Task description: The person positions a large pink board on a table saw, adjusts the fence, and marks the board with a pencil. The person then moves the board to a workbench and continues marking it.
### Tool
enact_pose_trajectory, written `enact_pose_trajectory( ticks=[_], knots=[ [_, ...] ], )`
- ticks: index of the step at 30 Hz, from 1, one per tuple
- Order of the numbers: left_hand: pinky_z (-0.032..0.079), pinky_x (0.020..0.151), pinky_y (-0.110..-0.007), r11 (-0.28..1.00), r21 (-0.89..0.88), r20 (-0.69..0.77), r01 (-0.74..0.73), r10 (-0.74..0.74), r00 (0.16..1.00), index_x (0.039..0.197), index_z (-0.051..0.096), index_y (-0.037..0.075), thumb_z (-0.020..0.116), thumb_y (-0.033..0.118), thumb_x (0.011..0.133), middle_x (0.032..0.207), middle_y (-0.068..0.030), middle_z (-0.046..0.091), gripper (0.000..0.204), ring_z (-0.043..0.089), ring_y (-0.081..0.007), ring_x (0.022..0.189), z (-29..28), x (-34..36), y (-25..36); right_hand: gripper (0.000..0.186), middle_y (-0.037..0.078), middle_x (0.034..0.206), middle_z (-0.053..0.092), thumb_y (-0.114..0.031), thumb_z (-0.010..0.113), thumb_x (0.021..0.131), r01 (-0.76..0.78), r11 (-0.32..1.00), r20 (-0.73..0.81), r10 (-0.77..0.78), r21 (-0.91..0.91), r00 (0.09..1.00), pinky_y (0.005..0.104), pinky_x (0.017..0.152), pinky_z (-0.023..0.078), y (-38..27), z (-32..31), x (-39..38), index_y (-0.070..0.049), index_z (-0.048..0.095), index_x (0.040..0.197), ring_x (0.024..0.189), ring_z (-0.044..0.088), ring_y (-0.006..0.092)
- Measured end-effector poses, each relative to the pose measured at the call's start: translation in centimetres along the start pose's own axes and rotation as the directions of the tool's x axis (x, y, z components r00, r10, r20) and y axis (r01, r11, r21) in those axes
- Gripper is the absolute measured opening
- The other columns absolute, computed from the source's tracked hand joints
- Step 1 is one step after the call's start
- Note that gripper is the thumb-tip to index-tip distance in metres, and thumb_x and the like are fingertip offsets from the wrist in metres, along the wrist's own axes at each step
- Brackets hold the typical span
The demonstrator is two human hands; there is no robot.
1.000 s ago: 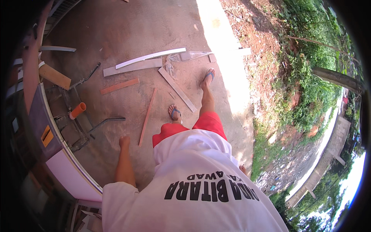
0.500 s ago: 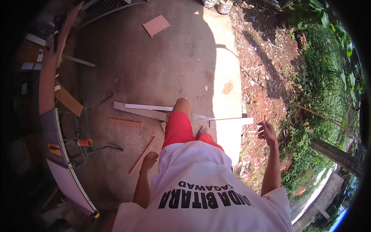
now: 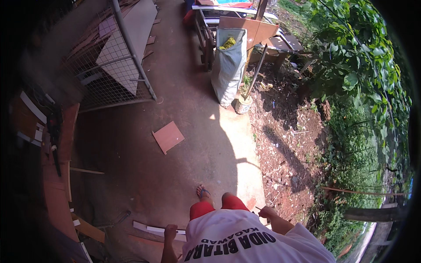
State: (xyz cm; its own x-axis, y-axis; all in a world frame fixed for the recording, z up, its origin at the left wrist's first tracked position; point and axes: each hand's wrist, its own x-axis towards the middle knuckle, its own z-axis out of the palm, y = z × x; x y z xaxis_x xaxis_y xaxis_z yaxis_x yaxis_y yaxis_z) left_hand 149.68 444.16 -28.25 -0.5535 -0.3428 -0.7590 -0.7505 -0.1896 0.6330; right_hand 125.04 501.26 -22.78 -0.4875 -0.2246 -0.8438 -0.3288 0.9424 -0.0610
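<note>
My left hand point(image 3: 171, 231) hangs low beside the white shirt, its fingers curled in with nothing visible in them. Behind it, pale wooden strips point(image 3: 154, 229) lie on the floor, and the hand appears apart from them. My right hand point(image 3: 266, 212) is by my right hip with the fingers bent together. A short, thin, stick-like piece point(image 3: 258, 208) pokes out from those fingers; its kind is too small to make out. Ahead of my sandalled foot point(image 3: 202, 191), a flat reddish-brown board point(image 3: 169, 137) rests on the concrete.
A wire-mesh gate point(image 3: 109, 65) with boards behind it stands at the far left. Ahead on the right are a tall white sack point(image 3: 229, 70) and a white bucket point(image 3: 244, 105). A long workbench point(image 3: 61, 215) runs along the left; soil and plants point(image 3: 351, 131) border the right.
I have stepped forward and my view has lifted, bringing the gate, sack and bucket into sight. The wooden strips now lie lower in view. My right hand has come in closer to my hip.
</note>
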Motion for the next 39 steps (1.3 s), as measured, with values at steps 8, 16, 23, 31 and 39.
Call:
enact_pose_trajectory(
  ticks=[8, 16, 23, 31, 39],
  knots=[
    [0.054, 0.084, -0.038, 0.976, 0.216, -0.259, -0.011, 0.068, 0.963, 0.103, 0.069, -0.001, 0.069, 0.026, 0.089, 0.100, -0.0165, 0.073, 0.030, 0.071, -0.0264, 0.094, 0.2, 27.2, 37.0, 0.045, 0.021, 0.089, 0.074, -0.044, 0.074, 0.079, -0.408, 0.582, 0.219, 0.369, 0.703, 0.903, 0.0446, 0.075, 0.058, -2.0, -11.6, 12.4, -0.003, 0.077, 0.097, 0.089, 0.075, 0.0355],
    [0.054, 0.090, -0.043, 0.802, 0.580, -0.096, -0.142, 0.240, 0.966, 0.115, 0.064, 0.002, 0.072, 0.031, 0.085, 0.104, -0.0180, 0.073, 0.043, 0.071, -0.0340, 0.103, 5.5, 48.8, 66.9, 0.027, 0.014, 0.072, 0.070, -0.031, 0.071, 0.081, 0.432, 0.901, -0.574, -0.372, -0.035, 0.729, 0.0431, 0.062, 0.055, 0.2, -53.4, 45.6, -0.006, 0.074, 0.090, 0.075, 0.074, 0.0328],
    [0.055, 0.085, -0.037, 0.917, 0.277, -0.337, -0.288, 0.373, 0.864, 0.109, 0.067, 0.002, 0.072, 0.027, 0.089, 0.099, -0.0161, 0.075, 0.032, 0.072, -0.0259, 0.095, 8.9, 53.3, 92.5, 0.030, -0.006, 0.063, 0.047, -0.033, 0.066, 0.100, 0.427, 0.222, -0.415, -0.101, 0.877, 0.904, 0.0251, 0.048, 0.032, -16.3, -112.2, 46.6, -0.006, 0.067, 0.087, 0.052, 0.041, 0.0048],
    [0.056, 0.084, -0.039, 0.981, 0.086, -0.419, -0.174, 0.195, 0.887, 0.101, 0.072, 0.002, 0.073, 0.030, 0.084, 0.094, -0.0156, 0.075, 0.032, 0.073, -0.0278, 0.092, 3.3, 76.8, 105.8, 0.049, 0.006, 0.058, 0.058, -0.045, 0.064, 0.097, 0.540, 0.746, -0.565, -0.269, 0.390, 0.780, 0.0330, 0.058, 0.046, -28.1, -139.0, 66.1, -0.002, 0.072, 0.075, 0.060, 0.057, 0.0118],
    [0.057, 0.081, -0.038, 0.899, 0.178, -0.406, -0.401, 0.438, 0.802, 0.103, 0.069, 0.002, 0.072, 0.023, 0.090, 0.094, -0.0148, 0.075, 0.025, 0.074, -0.0260, 0.090, -7.2, 93.1, 143.4, 0.045, 0.006, 0.073, 0.070, -0.046, 0.066, 0.095, 0.060, 0.700, -0.248, 0.170, 0.711, 0.954, 0.0378, 0.067, 0.055, -19.1, -146.7, 85.6, -0.003, 0.076, 0.088, 0.064, 0.065, 0.0183]
  ],
)
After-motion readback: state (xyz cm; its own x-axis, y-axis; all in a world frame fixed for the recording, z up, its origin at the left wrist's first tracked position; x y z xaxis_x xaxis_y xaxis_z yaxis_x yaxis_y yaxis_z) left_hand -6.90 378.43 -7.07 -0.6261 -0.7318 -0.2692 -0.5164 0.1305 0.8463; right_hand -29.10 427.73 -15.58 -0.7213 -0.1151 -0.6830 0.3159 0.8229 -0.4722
